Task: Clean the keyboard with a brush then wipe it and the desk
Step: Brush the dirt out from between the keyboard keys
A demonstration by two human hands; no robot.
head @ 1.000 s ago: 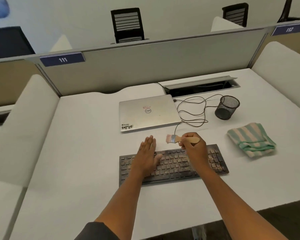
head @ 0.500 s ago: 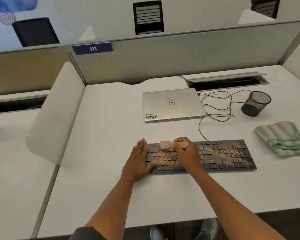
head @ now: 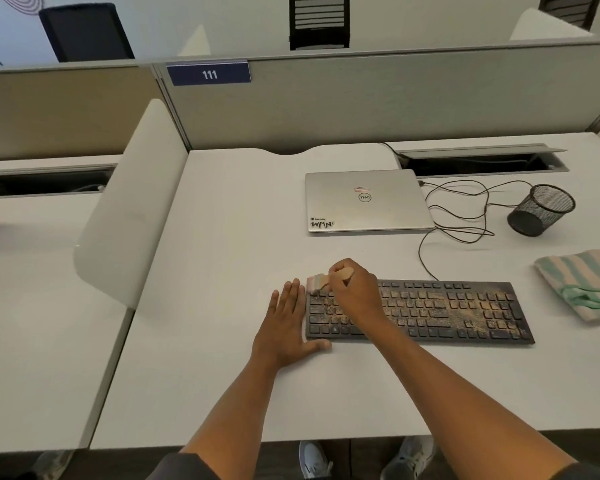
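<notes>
A black keyboard point(head: 440, 311), dusted with tan crumbs, lies on the white desk point(head: 229, 237). My right hand point(head: 355, 289) grips the wooden handle of a small brush point(head: 317, 284), whose bristles touch the keyboard's far left corner. My left hand point(head: 286, 323) lies flat on the desk with straight fingers, pressed against the keyboard's left edge. A green and cream striped cloth point(head: 584, 284) sits folded at the right, apart from both hands.
A shut silver laptop point(head: 366, 200) lies behind the keyboard, with a black cable point(head: 465, 216) looping to its right. A black mesh cup point(head: 541, 209) stands at the far right. A grey partition point(head: 395, 95) backs the desk; a white divider point(head: 129, 209) borders the left.
My right hand has carried the brush left along the keyboard to its far left corner. My left hand has slid off the keys to the keyboard's left edge. The view has swung left.
</notes>
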